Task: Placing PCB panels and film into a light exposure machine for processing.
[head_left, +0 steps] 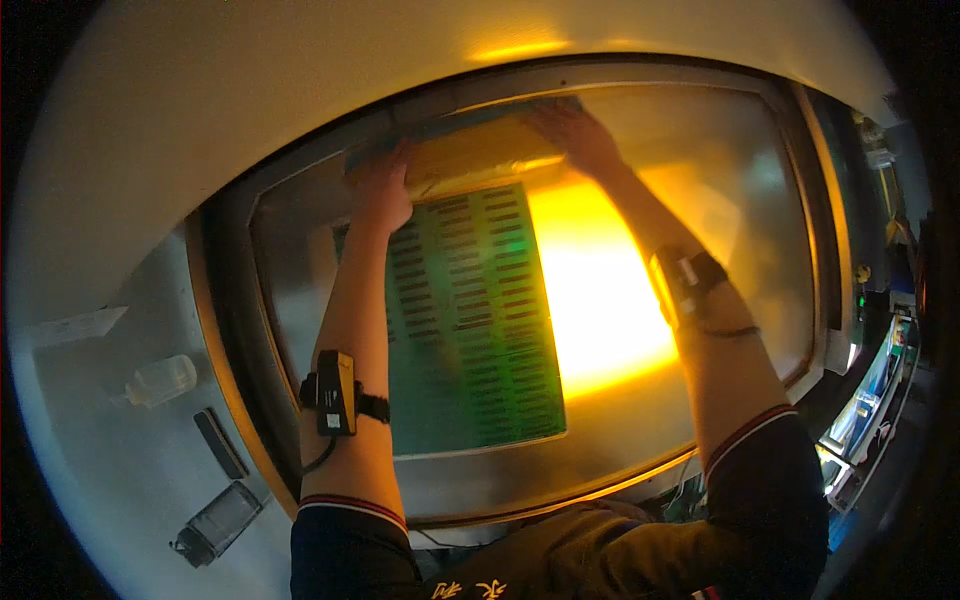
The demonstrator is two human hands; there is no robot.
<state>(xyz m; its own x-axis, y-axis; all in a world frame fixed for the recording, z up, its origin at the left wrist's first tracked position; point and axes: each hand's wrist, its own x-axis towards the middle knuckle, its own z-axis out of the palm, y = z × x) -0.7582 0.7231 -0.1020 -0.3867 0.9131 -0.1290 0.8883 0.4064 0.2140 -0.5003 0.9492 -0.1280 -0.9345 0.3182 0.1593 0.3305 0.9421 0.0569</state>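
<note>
Leaning over the framed surface point(762, 215), you have the long amber bar point(472, 152) near its far edge, just beyond the patterned green sheet point(470, 345). Your hands are at opposite ends of the bar, probably to keep it steady and even along its length. The sheet sits left of the bright yellow glow point(605, 310); whether it is on or beneath the surface, I cannot tell. Your left hand point(383, 192) touches the bar's left end, fingers too dark to show if they close around it. Your right hand point(578, 136) lies over the right end, fingers pointing forward, its grip equally unclear
</note>
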